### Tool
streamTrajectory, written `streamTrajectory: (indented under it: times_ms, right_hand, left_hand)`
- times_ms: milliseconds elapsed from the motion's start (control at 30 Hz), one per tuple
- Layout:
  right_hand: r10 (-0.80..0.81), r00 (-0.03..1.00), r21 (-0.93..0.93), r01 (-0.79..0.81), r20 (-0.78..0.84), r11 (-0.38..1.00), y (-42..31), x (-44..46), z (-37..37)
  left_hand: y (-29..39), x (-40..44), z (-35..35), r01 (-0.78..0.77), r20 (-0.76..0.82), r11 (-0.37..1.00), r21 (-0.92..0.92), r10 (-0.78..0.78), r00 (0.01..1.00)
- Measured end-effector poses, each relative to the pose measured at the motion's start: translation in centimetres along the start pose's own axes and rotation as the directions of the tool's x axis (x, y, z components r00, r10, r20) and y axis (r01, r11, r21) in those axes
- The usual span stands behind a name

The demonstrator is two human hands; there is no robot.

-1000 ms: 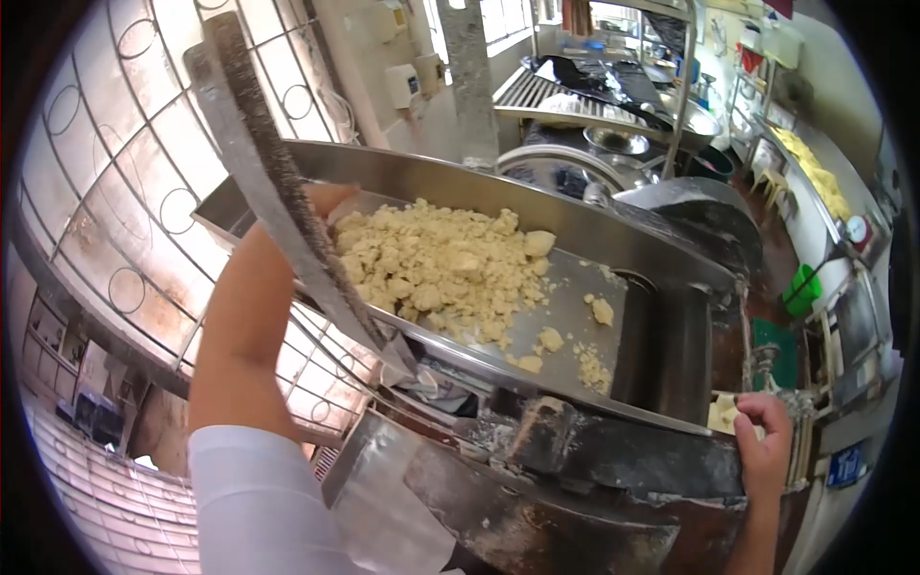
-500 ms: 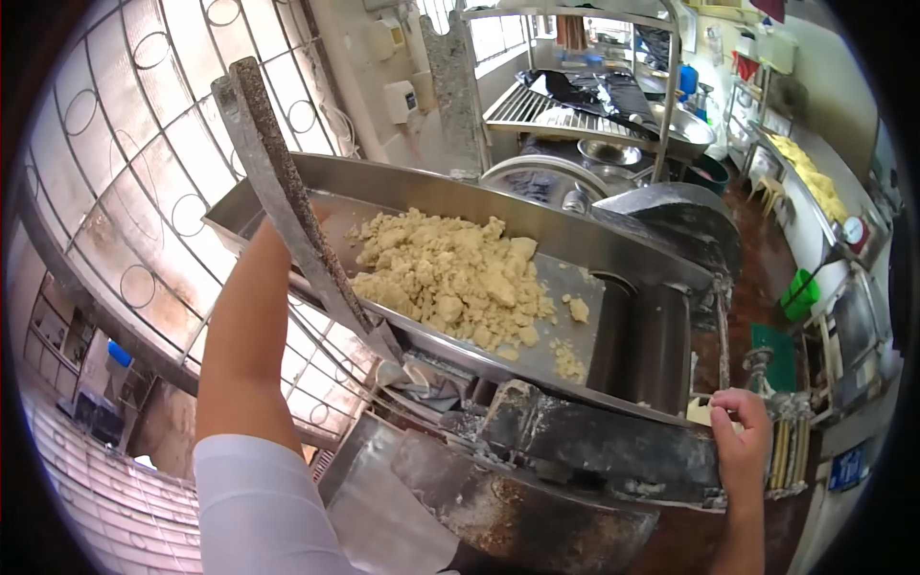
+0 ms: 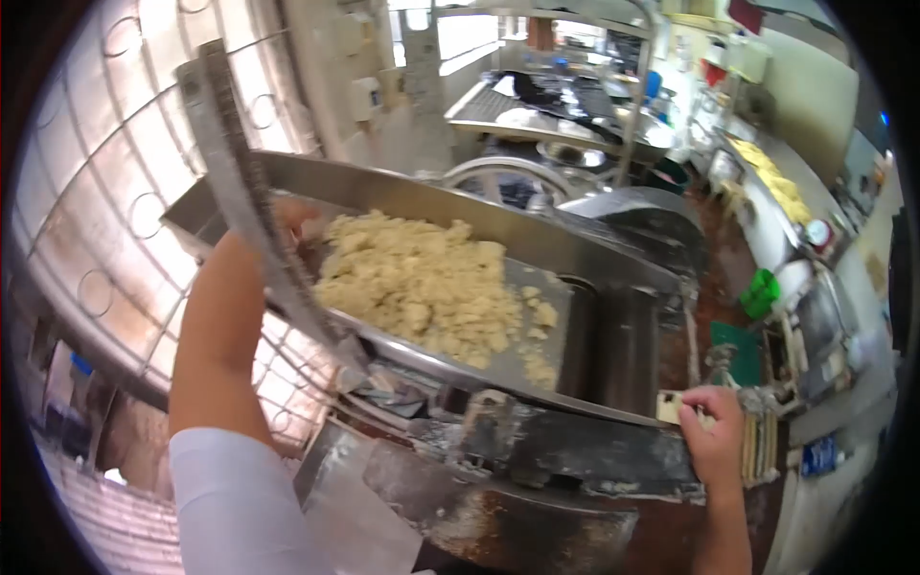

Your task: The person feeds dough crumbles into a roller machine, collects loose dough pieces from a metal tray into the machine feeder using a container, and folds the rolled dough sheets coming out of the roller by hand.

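Crumbly pale-yellow dough (image 3: 417, 287) lies heaped in a long metal trough (image 3: 383, 192), with loose bits near the dark rollers (image 3: 613, 350) at its right end. My left hand (image 3: 294, 218) reaches into the trough behind an upright metal bar (image 3: 235, 172), beside the heap's left edge. Its fingers look apart, though blurred and partly covered by the bar. At the trough's near right corner, my right hand (image 3: 714, 426) is closed, thumb against curled fingers, next to a cream-coloured piece with dark marks (image 3: 669, 406). What it grips is hidden.
A barred window (image 3: 125, 163) runs along the left. Behind the trough are a large wheel (image 3: 508, 177) and a metal rack (image 3: 537, 125). To the right, yellow dough pieces (image 3: 771, 182) lie on a counter above a green bin (image 3: 760, 293). Floury machine parts (image 3: 575, 446) sit below the trough.
The whole view has shifted, so the machine appears farther left. More of my left hand now shows beside the dough. My right hand stays at the trough's corner.
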State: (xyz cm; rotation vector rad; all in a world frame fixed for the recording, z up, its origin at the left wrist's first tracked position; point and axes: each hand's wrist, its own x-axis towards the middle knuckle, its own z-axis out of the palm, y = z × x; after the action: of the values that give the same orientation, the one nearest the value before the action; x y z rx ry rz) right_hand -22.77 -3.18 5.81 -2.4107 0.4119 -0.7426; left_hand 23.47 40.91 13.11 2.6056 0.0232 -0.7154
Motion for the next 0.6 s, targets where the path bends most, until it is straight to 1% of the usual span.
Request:
streamTrajectory:
  times_ms: [33, 67, 100, 133, 167, 200, 233, 267, 300, 333, 367, 400, 433, 467, 500, 533, 567, 600]
  right_hand:
    - [-0.007, 1.000, -0.015, 0.006, -0.019, 1.000, -0.2, 0.1, -0.1]
    - [-0.022, 1.000, 0.005, 0.023, -0.005, 1.000, -0.4, 0.3, -0.3]
    - [-0.046, 0.999, -0.012, 0.046, -0.021, 0.999, -0.5, 0.2, -0.4]
    - [-0.056, 0.998, -0.008, 0.056, -0.036, 0.998, -0.3, 0.1, -0.3]
    - [-0.046, 0.998, 0.003, 0.046, -0.030, 0.999, -0.1, 0.0, -0.3]
    - [-0.046, 0.998, 0.021, 0.047, -0.032, 0.999, 0.1, 0.0, -0.4]
    - [-0.038, 0.998, 0.042, 0.039, -0.041, 0.998, 0.2, -0.1, -0.4]
    - [-0.029, 0.998, 0.065, 0.033, -0.051, 0.997, 0.3, -0.2, -0.4]
    - [-0.020, 0.998, 0.091, 0.025, -0.057, 0.996, 0.4, -0.3, -0.4]
    - [-0.029, 0.998, 0.085, 0.034, -0.057, 0.996, 0.5, -0.3, -0.4]
    - [-0.040, 0.998, 0.079, 0.044, -0.050, 0.996, 0.7, -0.2, -0.5]
    - [-0.054, 0.998, 0.073, 0.056, -0.037, 0.996, 0.8, -0.2, -0.5]
    - [-0.079, 0.996, 0.070, 0.082, -0.050, 0.994, 0.9, -0.2, -0.4]
    - [-0.075, 0.996, 0.093, 0.079, -0.052, 0.993, 1.0, -0.2, -0.4]
    - [-0.071, 0.996, 0.114, 0.077, -0.057, 0.990, 1.1, -0.2, -0.5]
    - [-0.065, 0.996, 0.135, 0.073, -0.062, 0.988, 1.1, -0.3, -0.5]
    - [-0.075, 0.994, 0.154, 0.088, -0.085, 0.984, 1.3, -0.4, -0.4]
    - [-0.085, 0.991, 0.172, 0.102, -0.105, 0.980, 1.5, -0.4, -0.2]
  left_hand:
    - [0.3, -0.3, -0.1, -0.003, 0.030, 1.000, 0.005, 0.003, 1.000]
    - [0.6, -0.7, -0.2, -0.007, 0.066, 1.000, 0.013, 0.007, 0.998]
    - [1.1, -1.1, -0.6, -0.016, 0.073, 1.000, 0.000, 0.016, 0.997]
    - [1.2, -1.6, -0.9, -0.031, 0.028, 0.998, -0.052, 0.033, 0.999]
    - [1.1, -2.3, -1.1, -0.093, -0.087, 0.983, -0.158, 0.080, 0.993]
    - [0.6, -3.2, -1.2, -0.264, -0.370, 0.907, -0.329, 0.133, 0.920]
    - [0.1, -4.1, -1.4, -0.484, -0.620, 0.791, -0.375, 0.174, 0.765]
    - [0.5, -5.7, -2.7, -0.574, -0.686, 0.633, -0.519, 0.092, 0.722]
    - [0.5, -9.3, -2.4, -0.755, -0.855, 0.503, -0.420, 0.059, 0.515]
    - [0.5, -12.8, -2.2, -0.894, -0.968, 0.388, -0.222, 0.019, 0.248]
    - [0.5, -16.4, -1.9, -0.945, -1.000, 0.327, 0.009, -0.020, -0.017]
    - [1.6, -19.9, 0.1, -0.896, -0.966, 0.371, 0.246, 0.016, -0.259]
    - [1.6, -22.7, 1.5, -0.862, -0.883, 0.205, 0.464, 0.183, -0.432]
    - [3.0, -24.4, 4.2, -0.834, -0.817, 0.094, 0.544, 0.286, -0.501]
    - [5.3, -25.8, 7.8, -0.791, -0.723, 0.001, 0.612, 0.405, -0.559]
    - [7.7, -27.8, 11.0, -0.734, -0.604, 0.107, 0.671, 0.654, -0.456]
    - [10.0, -29.0, 13.0, -0.724, -0.490, 0.127, 0.678, 0.812, -0.316]
    - [11.8, -29.5, 14.4, -0.711, -0.354, 0.147, 0.687, 0.923, -0.152]
